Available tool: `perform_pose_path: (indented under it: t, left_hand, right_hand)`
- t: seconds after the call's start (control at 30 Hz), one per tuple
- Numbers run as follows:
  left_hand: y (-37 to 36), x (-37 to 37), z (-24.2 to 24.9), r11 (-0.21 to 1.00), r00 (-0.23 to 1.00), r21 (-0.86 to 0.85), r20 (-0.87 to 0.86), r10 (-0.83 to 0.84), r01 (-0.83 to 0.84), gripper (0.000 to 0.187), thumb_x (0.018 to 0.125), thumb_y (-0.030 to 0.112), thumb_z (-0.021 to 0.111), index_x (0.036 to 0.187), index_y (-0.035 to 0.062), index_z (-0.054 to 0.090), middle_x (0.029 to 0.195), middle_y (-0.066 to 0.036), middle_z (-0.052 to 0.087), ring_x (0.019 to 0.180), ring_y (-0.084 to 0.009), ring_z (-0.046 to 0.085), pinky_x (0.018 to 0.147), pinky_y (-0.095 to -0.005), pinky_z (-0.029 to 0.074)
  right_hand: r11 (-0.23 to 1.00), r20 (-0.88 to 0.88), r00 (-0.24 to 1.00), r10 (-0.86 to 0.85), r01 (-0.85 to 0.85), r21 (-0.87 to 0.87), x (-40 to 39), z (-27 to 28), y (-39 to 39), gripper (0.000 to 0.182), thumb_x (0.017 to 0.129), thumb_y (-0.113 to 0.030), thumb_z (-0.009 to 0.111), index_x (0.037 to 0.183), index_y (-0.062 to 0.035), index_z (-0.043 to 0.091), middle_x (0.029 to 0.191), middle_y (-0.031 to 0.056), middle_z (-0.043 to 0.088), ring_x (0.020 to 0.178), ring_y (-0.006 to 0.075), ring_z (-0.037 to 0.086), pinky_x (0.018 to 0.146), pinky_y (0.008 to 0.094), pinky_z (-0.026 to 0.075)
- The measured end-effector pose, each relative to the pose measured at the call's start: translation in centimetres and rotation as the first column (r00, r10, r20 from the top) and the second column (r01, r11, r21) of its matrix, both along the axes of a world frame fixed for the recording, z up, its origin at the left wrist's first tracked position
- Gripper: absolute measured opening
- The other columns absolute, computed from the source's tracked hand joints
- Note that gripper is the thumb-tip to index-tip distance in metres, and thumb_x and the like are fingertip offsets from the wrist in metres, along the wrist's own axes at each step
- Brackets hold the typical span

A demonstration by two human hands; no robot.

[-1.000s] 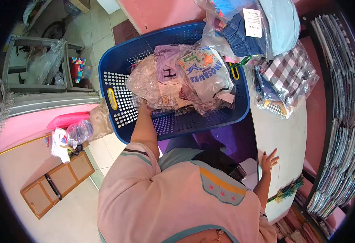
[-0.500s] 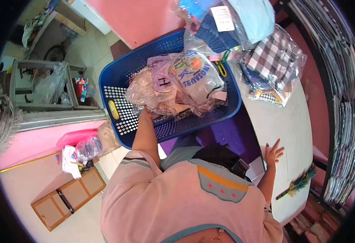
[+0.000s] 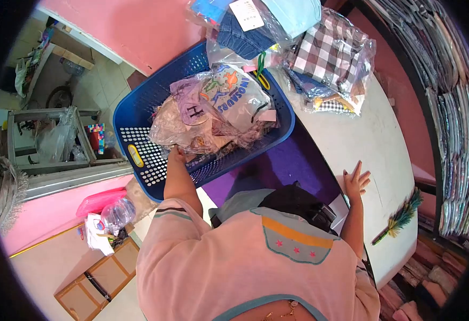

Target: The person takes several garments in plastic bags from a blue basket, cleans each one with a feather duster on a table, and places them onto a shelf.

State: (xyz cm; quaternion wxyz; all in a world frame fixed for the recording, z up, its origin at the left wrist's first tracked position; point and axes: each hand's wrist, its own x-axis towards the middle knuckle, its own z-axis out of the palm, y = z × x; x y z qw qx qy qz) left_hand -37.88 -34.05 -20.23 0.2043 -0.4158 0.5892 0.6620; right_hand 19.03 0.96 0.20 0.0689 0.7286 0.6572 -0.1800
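Note:
A blue plastic basket (image 3: 123,115) with yellow handles holds a heap of clear-bagged clothes, among them a grey dinosaur-print garment (image 3: 248,104) and a purple piece (image 3: 189,101). At the heap's near edge, my left hand (image 3: 176,156) grips the plastic-wrapped clothes (image 3: 173,131), its fingertips partly hidden under the plastic. My right hand (image 3: 356,183) rests on the white table (image 3: 387,160) with its fingers spread, holding nothing. A feather-like green and brown sprig (image 3: 399,216) lies on the table near that hand.
Bagged clothes, including a black-and-white checked garment (image 3: 328,45) and denim (image 3: 242,35), are piled at the table's far end. A rack of packed garments (image 3: 454,123) stands on the right. A clear plastic bottle (image 3: 118,214) and a wooden frame (image 3: 98,281) are on the left.
The camera view has turned, so the basket and far pile appear further left. My left hand stays at the bagged clothes, and my right hand stays spread on the table.

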Motion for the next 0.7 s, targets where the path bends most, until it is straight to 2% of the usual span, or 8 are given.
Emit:
perform_pose_path:
  t: [0.17, 0.33, 0.4, 0.43, 0.53, 0.57, 0.6, 0.7]
  left_hand:
    - [1.7, -2.0, 2.3, 1.0, 0.999, 0.011, -0.019, 0.028, -0.027, 0.024, 0.087, 0.019, 0.055, 0.093, -0.0034, 0.058, 0.076, -0.011, 0.059, 0.057, -0.0237, 0.053, 0.055, -0.0362, 0.046]
    - [3.1, -0.3, 5.1, 0.995, 0.978, -0.064, -0.199, 0.059, -0.073, 0.026, 0.088, 0.02, 0.052, 0.095, -0.0045, 0.059, 0.079, -0.012, 0.06, 0.059, -0.0255, 0.055, 0.059, -0.0381, 0.048]
    - [3.3, 1.5, 7.8, 0.966, 0.915, -0.258, -0.396, -0.082, -0.025, 0.027, 0.089, 0.02, 0.051, 0.096, -0.005, 0.059, 0.08, -0.013, 0.061, 0.06, -0.0262, 0.056, 0.06, -0.0388, 0.05]
    - [3.9, 3.5, 12.1, 0.885, 0.784, -0.46, -0.525, -0.332, 0.066, 0.031, 0.086, 0.021, 0.051, 0.09, -0.0097, 0.058, 0.086, -0.021, 0.063, 0.069, -0.0319, 0.06, 0.063, -0.0405, 0.047]
    - [2.8, 3.0, 15.3, 0.608, 0.589, -0.788, -0.54, -0.601, -0.102, 0.032, 0.084, 0.02, 0.052, 0.09, -0.0112, 0.056, 0.085, -0.025, 0.062, 0.073, -0.0372, 0.059, 0.068, -0.042, 0.044]
    - [2.4, 3.3, 17.2, 0.616, 0.552, -0.785, -0.542, -0.633, -0.065, 0.032, 0.084, 0.02, 0.052, 0.089, -0.0108, 0.055, 0.085, -0.028, 0.06, 0.077, -0.0409, 0.057, 0.074, -0.0439, 0.043]
    - [2.2, 3.2, 18.8, 0.538, 0.568, -0.839, -0.482, -0.667, -0.082, 0.031, 0.084, 0.021, 0.052, 0.088, -0.0096, 0.055, 0.084, -0.026, 0.06, 0.076, -0.041, 0.057, 0.073, -0.0445, 0.043]
    - [0.6, 3.0, 22.5, 0.544, 0.446, -0.827, -0.544, -0.71, -0.142, 0.032, 0.083, 0.022, 0.053, 0.092, -0.0085, 0.056, 0.085, -0.026, 0.061, 0.077, -0.0408, 0.058, 0.073, -0.0442, 0.044]
  right_hand:
    - [1.0, -0.02, 1.0, 0.005, -0.005, -0.003, 0.3, 0.0, -0.1, 0.081, 0.08, -0.056, 0.057, 0.143, -0.0449, 0.007, 0.15, 0.0207, -0.011, 0.135, 0.047, -0.01, 0.097, 0.0712, 0.005]
    - [1.0, -0.018, 1.0, 0.008, -0.008, 0.015, 0.3, -0.1, -0.2, 0.08, 0.08, -0.059, 0.055, 0.142, -0.0459, 0.006, 0.15, 0.0202, -0.01, 0.136, 0.0468, -0.01, 0.097, 0.0714, 0.005]
    - [1.0, -0.019, 1.0, 0.011, -0.011, 0.019, 0.3, -0.2, -0.2, 0.08, 0.08, -0.059, 0.055, 0.142, -0.046, 0.006, 0.15, 0.0201, -0.011, 0.136, 0.0467, -0.01, 0.097, 0.0712, 0.005]
    - [1.0, -0.017, 1.0, 0.012, -0.012, 0.016, 0.2, 0.0, -0.2, 0.081, 0.08, -0.059, 0.056, 0.142, -0.0455, 0.006, 0.15, 0.0203, -0.011, 0.136, 0.0466, -0.01, 0.098, 0.0709, 0.005]
    - [1.0, -0.025, 1.0, 0.012, -0.011, 0.027, 0.2, 0.0, -0.5, 0.081, 0.08, -0.058, 0.057, 0.143, -0.045, 0.007, 0.15, 0.0199, -0.012, 0.136, 0.0465, -0.011, 0.098, 0.0705, 0.005]
    - [0.999, -0.031, 0.999, 0.013, -0.012, 0.035, 0.2, -0.1, -0.4, 0.082, 0.079, -0.059, 0.057, 0.143, -0.045, 0.007, 0.15, 0.0196, -0.012, 0.136, 0.0464, -0.011, 0.098, 0.0704, 0.005]
    - [0.999, -0.025, 1.0, 0.009, -0.008, 0.033, 0.2, 0.0, -0.4, 0.081, 0.079, -0.059, 0.057, 0.143, -0.045, 0.007, 0.15, 0.0193, -0.012, 0.136, 0.0458, -0.01, 0.099, 0.0701, 0.005]
    - [0.999, -0.004, 1.0, 0.017, -0.017, 0.028, -0.2, 0.6, -0.5, 0.08, 0.079, -0.057, 0.057, 0.142, -0.0452, 0.009, 0.151, 0.0184, -0.009, 0.137, 0.0447, -0.007, 0.1, 0.0688, 0.008]
